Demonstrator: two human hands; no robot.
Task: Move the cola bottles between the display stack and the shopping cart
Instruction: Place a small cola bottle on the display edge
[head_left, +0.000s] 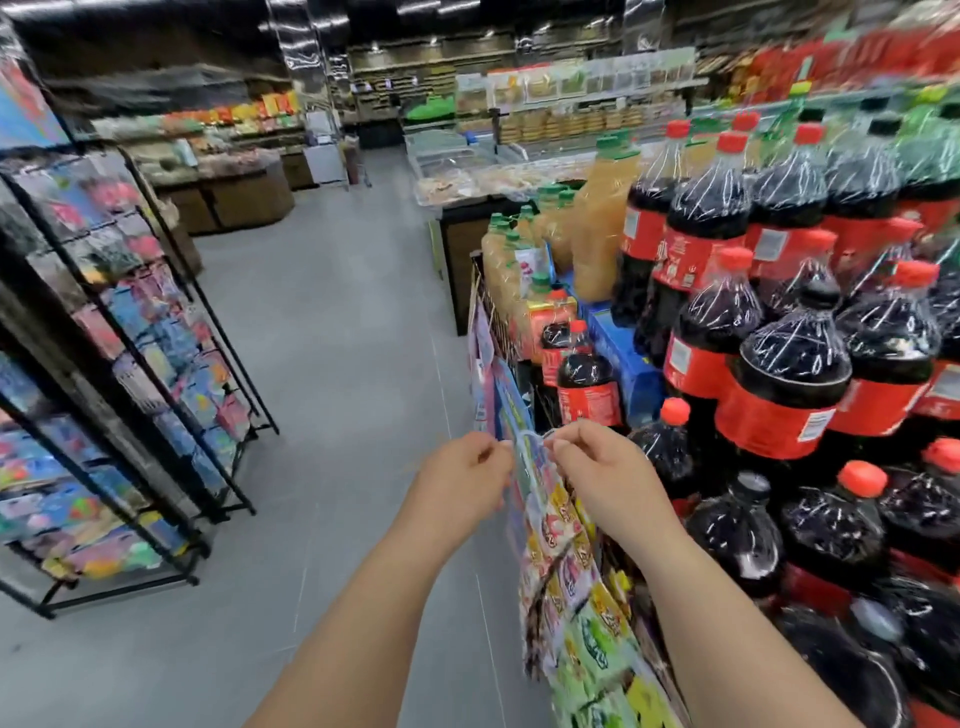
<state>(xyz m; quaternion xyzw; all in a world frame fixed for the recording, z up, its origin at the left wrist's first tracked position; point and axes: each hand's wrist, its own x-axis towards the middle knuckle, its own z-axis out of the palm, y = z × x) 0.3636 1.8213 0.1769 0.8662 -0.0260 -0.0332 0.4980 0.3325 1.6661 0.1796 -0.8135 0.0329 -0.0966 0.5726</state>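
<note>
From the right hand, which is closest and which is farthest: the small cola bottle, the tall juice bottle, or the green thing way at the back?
Head view, from the right hand:
1. Small cola bottle, just above the hand, at the display's near edge.
2. Tall juice bottle, higher up, left of the big cola bottles.
3. Green thing, far down the aisle by the back shelves; too blurred to identify.

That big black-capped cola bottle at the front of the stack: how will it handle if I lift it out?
The black-capped bottle looks full nearly to the neck, so probably heavy for one hand. Its shoulder shows glossy streaks, maybe film wrap, so likely slippery; a grip at the neck seems safer. It is tall, round and packed among other cola bottles, so it may tip or roll once free.
</note>
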